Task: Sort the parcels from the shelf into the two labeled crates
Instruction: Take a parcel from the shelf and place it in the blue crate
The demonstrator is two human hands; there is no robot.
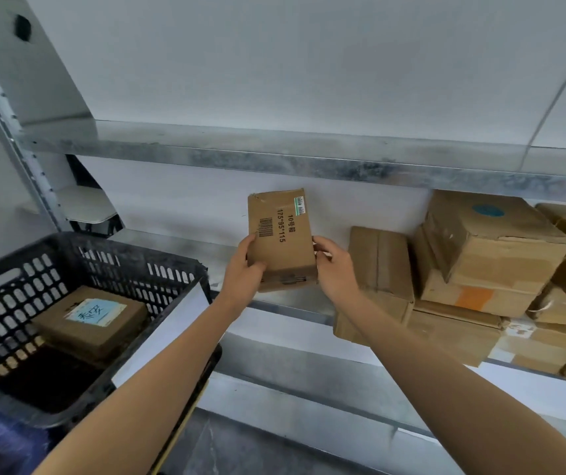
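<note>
I hold a small cardboard parcel (283,238) upright in front of the shelf, its barcode and printed size text facing me. My left hand (244,269) grips its lower left edge and my right hand (334,267) grips its lower right edge. A black plastic crate (130,265) stands at the left with a white label card (168,332) on its near wall. Inside it lies one cardboard parcel (93,320) with a blue sticker on top.
Several cardboard parcels (480,269) are stacked on the metal shelf (291,323) to the right; one has a blue dot, another an orange patch. An upper shelf board (274,156) runs overhead. A metal upright (17,138) stands at the left.
</note>
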